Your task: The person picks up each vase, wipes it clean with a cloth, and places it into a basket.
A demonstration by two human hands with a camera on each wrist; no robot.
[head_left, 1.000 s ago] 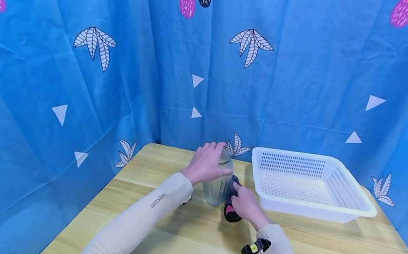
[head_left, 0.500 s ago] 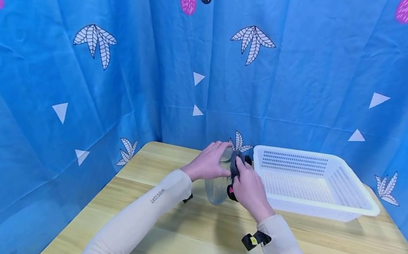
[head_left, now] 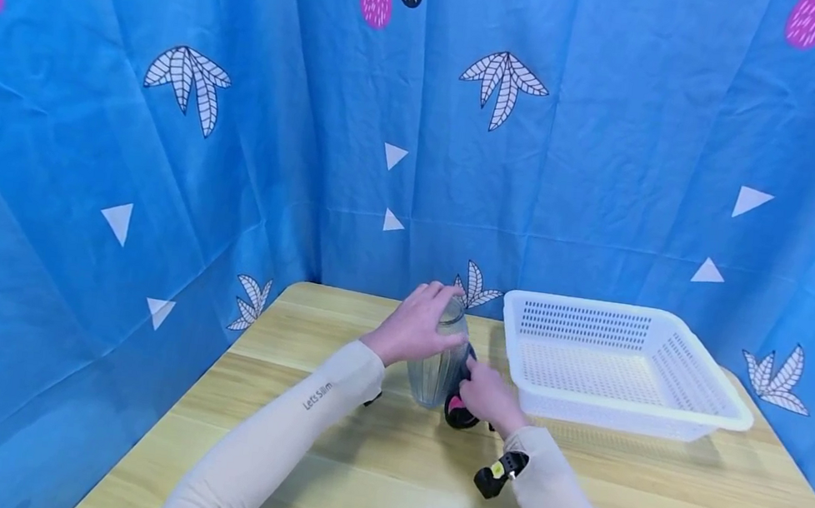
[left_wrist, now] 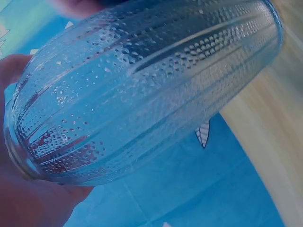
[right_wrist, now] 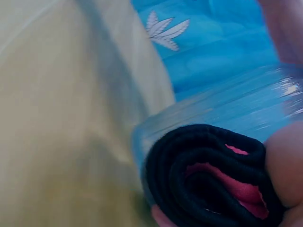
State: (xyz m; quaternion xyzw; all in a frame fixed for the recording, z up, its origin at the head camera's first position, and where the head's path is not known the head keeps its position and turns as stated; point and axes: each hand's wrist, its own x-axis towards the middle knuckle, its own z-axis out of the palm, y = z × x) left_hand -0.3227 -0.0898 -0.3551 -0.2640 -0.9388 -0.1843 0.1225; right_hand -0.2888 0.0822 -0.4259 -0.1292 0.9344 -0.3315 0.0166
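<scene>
Right wrist: dark spiral-rolled cloth beside clear ribbed vase.

Basket, glass vase on wooden table

The glass vessel is clear, glossy, ribbed and pebbled. Against the vessel, a matt, thick cloth; beneath it, a smooth wood-grained counter with a soft sheen; right of it, a perforated plastic basket; behind it, a creased fabric curtain.
</scene>
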